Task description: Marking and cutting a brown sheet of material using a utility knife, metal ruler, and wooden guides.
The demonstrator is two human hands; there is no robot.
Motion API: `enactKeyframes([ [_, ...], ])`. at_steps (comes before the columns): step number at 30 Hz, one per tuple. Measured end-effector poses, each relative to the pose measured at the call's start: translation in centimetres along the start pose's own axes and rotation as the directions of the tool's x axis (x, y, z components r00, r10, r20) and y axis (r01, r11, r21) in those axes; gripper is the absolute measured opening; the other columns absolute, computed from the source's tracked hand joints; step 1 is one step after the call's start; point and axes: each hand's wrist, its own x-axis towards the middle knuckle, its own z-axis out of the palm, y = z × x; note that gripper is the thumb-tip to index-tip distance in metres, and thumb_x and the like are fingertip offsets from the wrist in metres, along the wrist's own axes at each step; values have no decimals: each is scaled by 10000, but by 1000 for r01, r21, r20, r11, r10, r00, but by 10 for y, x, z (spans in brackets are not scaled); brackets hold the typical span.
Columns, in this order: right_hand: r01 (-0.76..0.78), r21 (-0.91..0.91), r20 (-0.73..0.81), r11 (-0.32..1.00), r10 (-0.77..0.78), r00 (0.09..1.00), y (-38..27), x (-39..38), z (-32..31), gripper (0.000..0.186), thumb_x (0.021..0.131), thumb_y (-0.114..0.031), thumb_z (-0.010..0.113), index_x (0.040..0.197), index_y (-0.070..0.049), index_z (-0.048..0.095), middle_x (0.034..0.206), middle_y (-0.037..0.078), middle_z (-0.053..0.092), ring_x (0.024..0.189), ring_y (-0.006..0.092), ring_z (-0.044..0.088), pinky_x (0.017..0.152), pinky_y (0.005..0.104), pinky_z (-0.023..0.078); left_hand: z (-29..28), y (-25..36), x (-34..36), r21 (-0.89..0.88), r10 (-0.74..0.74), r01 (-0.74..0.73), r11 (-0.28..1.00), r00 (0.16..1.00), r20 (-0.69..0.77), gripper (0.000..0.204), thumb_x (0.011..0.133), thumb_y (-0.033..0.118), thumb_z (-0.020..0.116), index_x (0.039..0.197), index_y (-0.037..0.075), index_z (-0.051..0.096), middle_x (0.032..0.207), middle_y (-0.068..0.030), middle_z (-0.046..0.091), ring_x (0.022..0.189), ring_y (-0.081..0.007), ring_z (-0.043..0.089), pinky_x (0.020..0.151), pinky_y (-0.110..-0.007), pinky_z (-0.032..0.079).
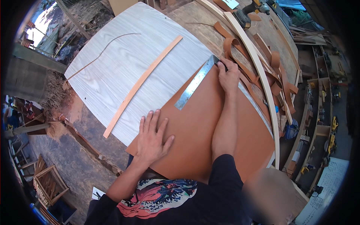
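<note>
A large brown leather-like sheet lies over the near part of a pale wood-grain board. On the sheet, near its far left edge, rests a try square with a shiny metal blade. Its dark stock, at the blade's far end, is gripped by my right hand. My left hand presses flat on the sheet's left edge, fingers spread, holding nothing. Across the bare part of the board runs a narrow tan strip, and beyond it lies a thin, dark, curved strip.
Curled brown offcuts are heaped right of the sheet, beside a long, curved pale wooden strip. A cordless drill sits at the far right of the worktable. Yellow tools line shelving at right; a wooden crate stands lower left.
</note>
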Motion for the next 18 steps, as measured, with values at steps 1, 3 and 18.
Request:
enactKeyframes([
  [1, 20, 14, 29, 1000, -20, 999, 5, 2, -9, 238, 891, -113, 732, 1111, -33, 771, 1144, 141, 752, 1088, 361, 653, 995, 438, 509, 0, 1, 1, 2, -11, 11, 1000, 1000, -2, 620, 912, 393, 691, 1403, 27, 592, 1602, -248, 367, 1490, -440, 329, 1229, -600, 220],
  [3, 10, -36, 41, 999, -9, 999, 17, -4, -18, 228, 902, -106, 709, 1110, -39, 774, 1156, 142, 750, 1084, 369, 664, 998, 436, 510, -1, 2, -2, 4, -15, 15, 1000, 1000, -3, 619, 909, 392, 694, 1401, 31, 593, 1599, -247, 373, 1489, -440, 330, 1228, -599, 222],
  [18, -77, 35, 27, 996, 76, 997, 32, -13, -28, 227, 845, -140, 792, 1059, -62, 799, 1097, 113, 742, 1094, 317, 648, 992, 414, 510, 3, 1, -1, -11, -16, 16, 1000, 1000, -10, 644, 884, 376, 729, 1413, 50, 559, 1593, -244, 377, 1476, -463, 329, 1221, -616, 223],
])
